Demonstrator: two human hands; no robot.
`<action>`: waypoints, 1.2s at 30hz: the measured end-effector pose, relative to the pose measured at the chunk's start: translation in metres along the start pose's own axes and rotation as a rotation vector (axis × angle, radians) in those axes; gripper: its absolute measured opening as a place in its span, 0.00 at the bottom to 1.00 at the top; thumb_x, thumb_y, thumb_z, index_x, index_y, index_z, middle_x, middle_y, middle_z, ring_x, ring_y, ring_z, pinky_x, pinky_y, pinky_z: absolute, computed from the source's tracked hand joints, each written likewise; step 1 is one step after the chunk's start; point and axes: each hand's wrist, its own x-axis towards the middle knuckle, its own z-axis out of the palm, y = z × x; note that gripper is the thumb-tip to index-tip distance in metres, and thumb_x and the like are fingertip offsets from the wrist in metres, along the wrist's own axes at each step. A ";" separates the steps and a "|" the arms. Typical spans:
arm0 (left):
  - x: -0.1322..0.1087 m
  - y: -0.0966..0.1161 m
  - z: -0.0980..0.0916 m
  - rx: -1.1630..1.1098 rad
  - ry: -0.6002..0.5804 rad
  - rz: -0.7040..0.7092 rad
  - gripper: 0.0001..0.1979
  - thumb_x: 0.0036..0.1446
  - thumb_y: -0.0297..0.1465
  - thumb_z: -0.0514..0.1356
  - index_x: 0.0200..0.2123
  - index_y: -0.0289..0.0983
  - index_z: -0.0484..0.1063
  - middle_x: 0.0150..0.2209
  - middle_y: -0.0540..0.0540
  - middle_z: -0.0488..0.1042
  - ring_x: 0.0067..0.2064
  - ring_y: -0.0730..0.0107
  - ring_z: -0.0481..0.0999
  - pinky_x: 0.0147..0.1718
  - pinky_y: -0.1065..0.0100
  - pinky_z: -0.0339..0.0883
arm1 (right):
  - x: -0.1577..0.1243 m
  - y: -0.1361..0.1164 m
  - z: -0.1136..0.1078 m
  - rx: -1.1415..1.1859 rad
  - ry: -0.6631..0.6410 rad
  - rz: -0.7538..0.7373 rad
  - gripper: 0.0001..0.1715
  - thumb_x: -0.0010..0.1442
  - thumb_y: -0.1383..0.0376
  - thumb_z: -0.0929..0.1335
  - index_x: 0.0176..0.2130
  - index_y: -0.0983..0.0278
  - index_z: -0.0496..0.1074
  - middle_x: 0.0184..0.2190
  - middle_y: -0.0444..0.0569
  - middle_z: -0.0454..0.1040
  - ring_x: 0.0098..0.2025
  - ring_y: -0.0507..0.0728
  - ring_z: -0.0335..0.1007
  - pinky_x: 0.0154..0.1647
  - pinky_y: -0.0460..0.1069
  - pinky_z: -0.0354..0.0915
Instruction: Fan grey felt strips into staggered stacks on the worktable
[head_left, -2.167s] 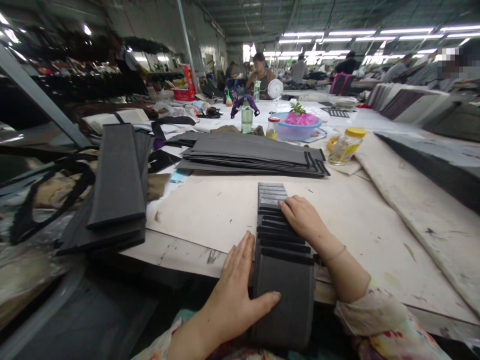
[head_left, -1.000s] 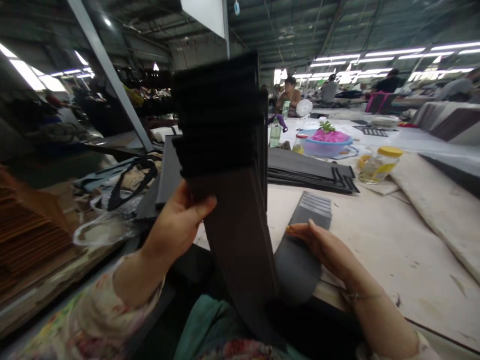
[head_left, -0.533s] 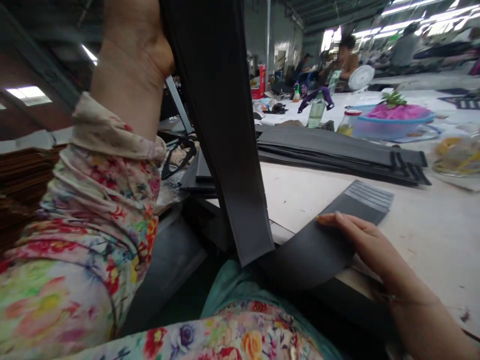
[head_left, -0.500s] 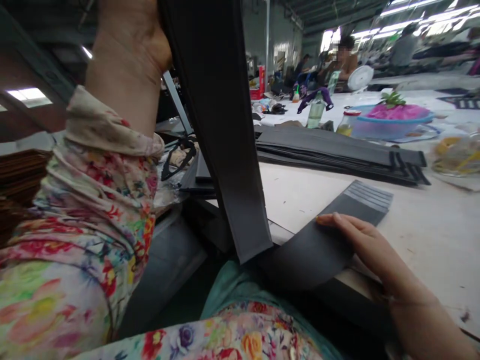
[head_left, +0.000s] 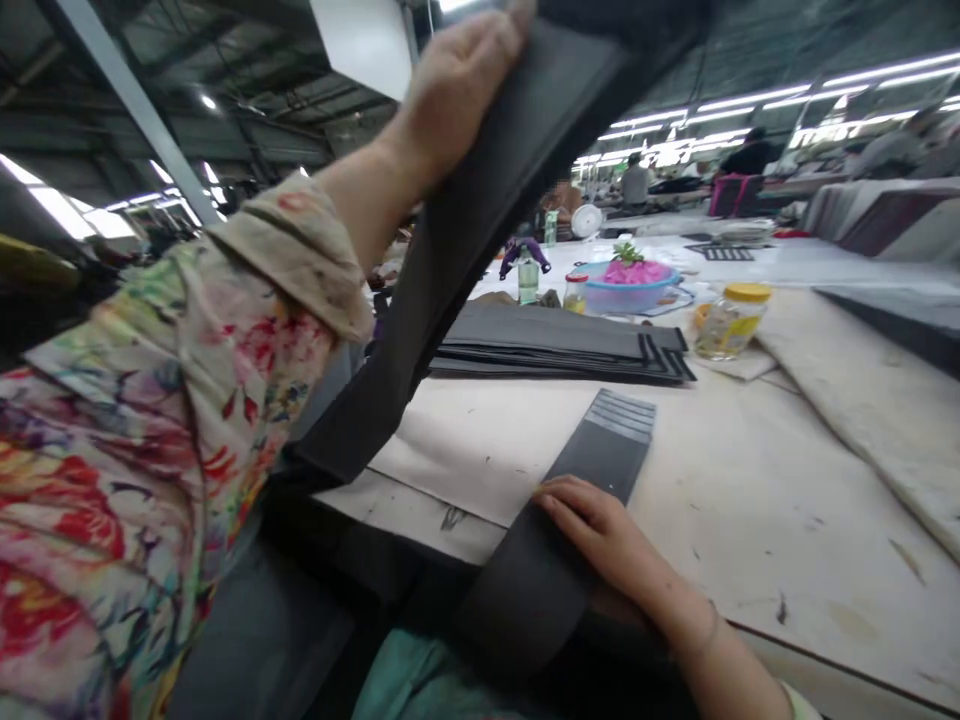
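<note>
My left hand (head_left: 459, 95), raised high at upper middle, is closed on the edge of a long dark grey fabric panel (head_left: 461, 215) with a black border. The panel slants down and bends toward the table's front edge. My right hand (head_left: 589, 525) is closed over a layered bundle of dark grey fabric strips (head_left: 592, 460), its fingers across the top; its thumb is not clearly visible. The strips' stepped ends lie on the table (head_left: 750, 500), and the near part droops over the front edge toward my lap.
Behind the strips lies a stack of dark grey panels (head_left: 547, 335). A yellow-lidded jar (head_left: 733, 322), a blue basin (head_left: 630, 293) with a pink bag, a red-lidded jar (head_left: 575, 294) and a bottle (head_left: 528, 278) stand beyond. Other people are farther back. A pale board (head_left: 870, 390) lies at right.
My left hand has come into view, still with the panel, which now slants from upper right to lower left. My right hand stays on the strips. The view has turned right.
</note>
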 end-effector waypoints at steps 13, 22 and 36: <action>-0.041 -0.128 0.227 0.527 -0.637 0.296 0.24 0.56 0.39 0.55 0.53 0.35 0.62 0.51 0.40 0.66 0.53 0.57 0.63 0.51 0.59 0.54 | 0.002 0.000 -0.001 -0.149 -0.026 -0.065 0.12 0.60 0.67 0.60 0.38 0.62 0.71 0.36 0.46 0.73 0.41 0.51 0.66 0.44 0.46 0.61; -0.147 -0.115 0.204 0.022 -0.523 0.132 0.16 0.59 0.37 0.52 0.48 0.35 0.65 0.44 0.44 0.71 0.46 0.67 0.68 0.46 0.68 0.60 | 0.002 -0.001 -0.001 -0.040 0.013 -0.057 0.11 0.59 0.68 0.60 0.38 0.61 0.70 0.38 0.46 0.72 0.42 0.51 0.66 0.44 0.46 0.61; -0.226 -0.110 0.178 -0.332 -0.324 -0.061 0.14 0.56 0.36 0.56 0.43 0.35 0.67 0.37 0.46 0.69 0.40 0.69 0.69 0.41 0.68 0.63 | 0.005 0.023 -0.006 0.346 0.634 0.293 0.19 0.52 0.56 0.67 0.41 0.61 0.61 0.32 0.44 0.67 0.33 0.51 0.66 0.35 0.48 0.64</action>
